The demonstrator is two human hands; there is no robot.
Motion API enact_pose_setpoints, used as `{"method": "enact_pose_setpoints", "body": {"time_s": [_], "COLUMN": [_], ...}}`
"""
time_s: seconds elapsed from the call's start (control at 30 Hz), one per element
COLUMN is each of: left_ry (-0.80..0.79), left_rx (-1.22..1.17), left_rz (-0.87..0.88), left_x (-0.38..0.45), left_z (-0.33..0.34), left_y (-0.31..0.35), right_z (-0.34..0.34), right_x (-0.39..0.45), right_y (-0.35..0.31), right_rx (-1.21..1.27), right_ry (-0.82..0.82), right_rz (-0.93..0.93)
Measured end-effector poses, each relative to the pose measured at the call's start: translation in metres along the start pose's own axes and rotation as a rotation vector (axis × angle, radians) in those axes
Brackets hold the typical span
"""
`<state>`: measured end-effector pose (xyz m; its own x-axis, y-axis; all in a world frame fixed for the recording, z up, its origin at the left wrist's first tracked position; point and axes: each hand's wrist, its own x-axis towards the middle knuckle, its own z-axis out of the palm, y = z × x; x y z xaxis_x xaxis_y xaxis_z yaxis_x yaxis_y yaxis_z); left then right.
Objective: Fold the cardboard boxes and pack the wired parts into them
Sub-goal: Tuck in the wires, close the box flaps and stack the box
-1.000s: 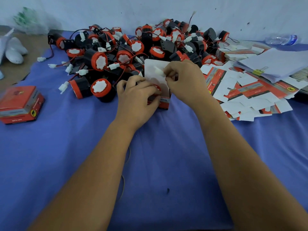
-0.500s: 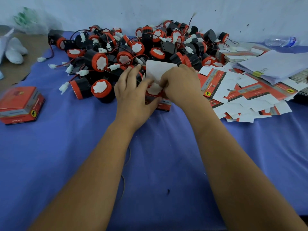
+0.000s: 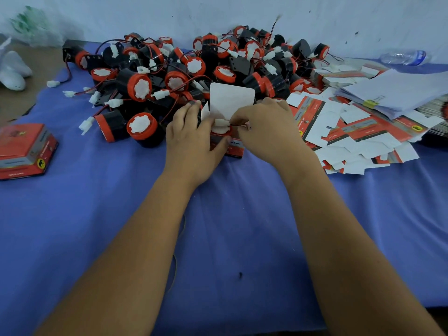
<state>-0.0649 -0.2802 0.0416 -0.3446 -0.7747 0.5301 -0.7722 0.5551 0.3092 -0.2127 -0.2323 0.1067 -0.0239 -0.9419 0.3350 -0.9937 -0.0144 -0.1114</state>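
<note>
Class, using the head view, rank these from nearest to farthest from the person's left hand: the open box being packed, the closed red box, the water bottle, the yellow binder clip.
1. Open box: in the grip of the left hand, centre.
2. Closed red box: far left on the cloth.
3. Yellow binder clip: right, on the paper stack.
4. Water bottle: far right, by the wall.

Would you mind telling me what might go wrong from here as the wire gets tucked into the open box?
1. The right hand pinches the wire at the box mouth; the raised lid could trap wire or connector when closed.
2. The left hand holds the box beside the pile of parts; loose wires there might snag.
3. Pushing hard may crumple the side flap.
</note>
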Motion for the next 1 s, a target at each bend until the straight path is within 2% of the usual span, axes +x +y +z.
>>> {"method": "enact_pose_setpoints", "body": {"time_s": [0.07,0.17,0.27,0.33,0.47,0.63,0.77,0.87,1.0], "left_ry": [-0.031,0.014,0.117,0.092,-0.003,0.025,0.041,0.013,-0.027], "left_rx": [-0.090,-0.479,-0.840,-0.947,-0.899,-0.631,-0.500,-0.514,-0.670], "left_rz": [-0.002,-0.001,-0.205,-0.330,-0.286,-0.075,0.007,-0.025,-0.032], "left_x": [0.001,0.000,-0.002,0.001,0.003,0.001,0.000,0.001,0.000], "left_z": [-0.002,-0.006,-0.013,-0.014,-0.015,-0.012,-0.009,-0.008,-0.010], "left_y": [-0.001,0.001,0.003,0.000,-0.003,0.002,0.000,-0.002,0.000], "right_z": [0.005,0.012,0.017,0.019,0.023,0.025,0.027,0.026,0.029], "right_x": [-0.002,-0.004,-0.005,-0.007,-0.010,-0.012,-0.012,-0.010,-0.006], "right_y": [-0.004,-0.011,-0.012,-0.010,-0.007,-0.004,-0.004,-0.004,-0.010], "right_rx": [-0.013,-0.069,-0.081,-0.055,0.004,0.062,0.098,0.079,-0.021], "right_ry": [0.008,0.018,0.031,0.028,0.024,0.078,0.162,0.216,0.228], "right_rz": [-0.004,-0.032,-0.026,-0.020,-0.013,-0.008,0.022,0.064,0.092]}}
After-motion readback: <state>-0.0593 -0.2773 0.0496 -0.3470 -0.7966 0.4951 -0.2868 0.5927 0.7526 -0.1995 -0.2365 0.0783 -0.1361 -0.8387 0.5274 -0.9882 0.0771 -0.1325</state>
